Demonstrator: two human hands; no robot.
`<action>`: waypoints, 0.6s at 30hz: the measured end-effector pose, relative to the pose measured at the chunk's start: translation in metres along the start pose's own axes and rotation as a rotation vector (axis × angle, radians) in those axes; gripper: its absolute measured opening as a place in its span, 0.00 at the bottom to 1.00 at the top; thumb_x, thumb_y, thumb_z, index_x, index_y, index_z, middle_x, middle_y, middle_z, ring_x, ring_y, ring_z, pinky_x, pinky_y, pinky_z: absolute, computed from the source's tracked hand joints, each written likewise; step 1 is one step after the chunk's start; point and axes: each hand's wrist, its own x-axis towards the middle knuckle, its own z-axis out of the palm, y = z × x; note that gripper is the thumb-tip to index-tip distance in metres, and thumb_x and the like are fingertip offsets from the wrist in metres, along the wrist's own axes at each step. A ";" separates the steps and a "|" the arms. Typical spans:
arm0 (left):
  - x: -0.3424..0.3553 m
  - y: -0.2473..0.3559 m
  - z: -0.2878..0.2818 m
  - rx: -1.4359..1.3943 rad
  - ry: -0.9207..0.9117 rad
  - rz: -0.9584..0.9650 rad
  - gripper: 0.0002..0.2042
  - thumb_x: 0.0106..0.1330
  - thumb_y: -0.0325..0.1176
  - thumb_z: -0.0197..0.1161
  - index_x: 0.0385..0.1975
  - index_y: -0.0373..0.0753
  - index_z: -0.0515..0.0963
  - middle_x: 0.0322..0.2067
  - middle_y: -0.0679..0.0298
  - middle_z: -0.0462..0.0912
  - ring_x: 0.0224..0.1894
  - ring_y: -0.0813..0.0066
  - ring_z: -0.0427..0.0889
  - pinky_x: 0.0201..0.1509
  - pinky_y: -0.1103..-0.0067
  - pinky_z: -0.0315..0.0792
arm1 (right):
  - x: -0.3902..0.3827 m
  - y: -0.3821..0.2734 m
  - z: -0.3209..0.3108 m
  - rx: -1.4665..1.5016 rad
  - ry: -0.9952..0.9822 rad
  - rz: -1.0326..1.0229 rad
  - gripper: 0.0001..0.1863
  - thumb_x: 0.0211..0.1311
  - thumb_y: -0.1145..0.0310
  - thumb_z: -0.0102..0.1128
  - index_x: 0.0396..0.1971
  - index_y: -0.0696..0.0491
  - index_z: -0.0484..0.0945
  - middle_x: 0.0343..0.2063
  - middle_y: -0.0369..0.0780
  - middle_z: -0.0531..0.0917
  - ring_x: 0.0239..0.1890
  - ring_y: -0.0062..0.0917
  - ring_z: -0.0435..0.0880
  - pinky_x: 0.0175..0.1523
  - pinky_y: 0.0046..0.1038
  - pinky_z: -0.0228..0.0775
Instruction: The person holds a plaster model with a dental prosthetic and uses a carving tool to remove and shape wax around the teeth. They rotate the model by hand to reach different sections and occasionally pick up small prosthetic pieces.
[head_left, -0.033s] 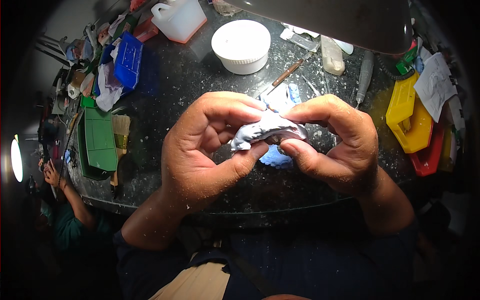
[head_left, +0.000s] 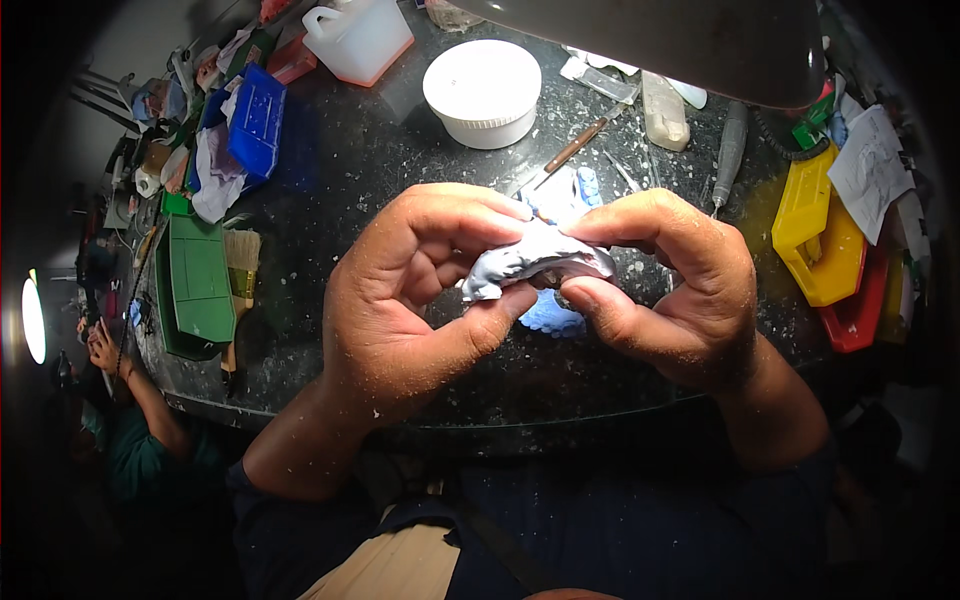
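1. Here's the pale, arched piece (head_left: 540, 262), up between two hands above the dark worktop (head_left: 290, 240), bright under the light!
2. Left hand (head_left: 375, 315): thumb below, fingers curled over the top, gripping its left end.
3. Right hand (head_left: 705, 290): thumb and forefinger pinching the other end.
4. Just beneath, a blue moulded piece (head_left: 552, 316) peeks out.
5. Beyond, a brown-handled tool (head_left: 572, 152) and a round white tub (head_left: 482, 95).
6. Out wide: green bin (head_left: 195, 285) left, yellow bin (head_left: 815, 235) right!

The lump (head_left: 507, 264) is greyish-white, the tabletop (head_left: 345, 135) speckled black.
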 end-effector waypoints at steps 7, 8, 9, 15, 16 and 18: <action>0.001 0.007 0.000 -0.220 0.054 -0.397 0.15 0.74 0.27 0.68 0.56 0.32 0.75 0.55 0.50 0.84 0.57 0.71 0.86 0.64 0.73 0.81 | 0.002 0.004 -0.008 0.032 -0.001 0.084 0.21 0.66 0.73 0.74 0.57 0.63 0.84 0.49 0.44 0.88 0.51 0.23 0.87 0.61 0.27 0.77; 0.002 0.005 -0.001 -0.180 0.034 -0.489 0.16 0.73 0.31 0.68 0.56 0.33 0.75 0.55 0.49 0.84 0.57 0.70 0.86 0.63 0.73 0.82 | 0.001 0.003 -0.006 0.035 0.003 0.087 0.21 0.66 0.73 0.74 0.57 0.63 0.84 0.49 0.44 0.88 0.51 0.23 0.87 0.61 0.27 0.77; 0.005 0.008 0.001 -0.187 0.031 -0.526 0.23 0.70 0.32 0.71 0.61 0.32 0.73 0.58 0.48 0.83 0.58 0.70 0.86 0.62 0.71 0.83 | 0.000 0.003 -0.002 0.104 0.029 0.142 0.22 0.67 0.73 0.74 0.59 0.63 0.83 0.49 0.43 0.88 0.51 0.23 0.87 0.62 0.27 0.78; 0.006 0.008 0.011 -0.413 0.019 -0.590 0.39 0.63 0.31 0.74 0.74 0.29 0.65 0.62 0.49 0.80 0.64 0.60 0.84 0.72 0.63 0.79 | 0.001 -0.003 0.000 0.225 0.058 0.266 0.24 0.69 0.70 0.75 0.61 0.62 0.81 0.48 0.41 0.87 0.51 0.22 0.87 0.61 0.28 0.79; 0.005 0.006 0.012 -0.450 0.046 -0.559 0.40 0.63 0.31 0.74 0.75 0.29 0.64 0.62 0.49 0.80 0.65 0.59 0.83 0.73 0.62 0.78 | 0.000 0.004 0.002 0.128 0.108 0.140 0.25 0.67 0.68 0.77 0.60 0.62 0.82 0.47 0.43 0.88 0.50 0.25 0.88 0.60 0.28 0.80; 0.005 0.005 0.011 -0.459 0.089 -0.558 0.40 0.61 0.29 0.76 0.74 0.31 0.64 0.61 0.51 0.80 0.66 0.57 0.82 0.74 0.61 0.77 | 0.002 0.011 -0.001 0.036 0.160 0.013 0.26 0.65 0.66 0.79 0.59 0.62 0.83 0.46 0.44 0.88 0.49 0.27 0.89 0.59 0.29 0.80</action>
